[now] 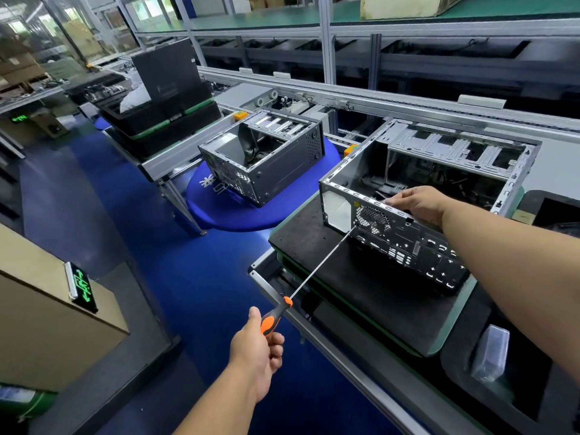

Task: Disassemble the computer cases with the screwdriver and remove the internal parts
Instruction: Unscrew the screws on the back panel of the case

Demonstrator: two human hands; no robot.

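Head view: left hand (255, 350) clamps the orange-black screwdriver (314, 277), tip at the rear fan grille of the near computer case (405, 233) on the black mat (317, 243). Right hand (419, 202), fingers together, steadies the top edge. Advisable: keep shaft square to the screw, press firmly.

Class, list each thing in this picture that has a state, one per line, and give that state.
Near computer case: side open, lying on the pallet.
Far computer case: side open, on the blue stool.
Screwdriver: gripped, tip at the near case's rear panel.
Left hand: grips the screwdriver.
Right hand: rests on the case's edge.
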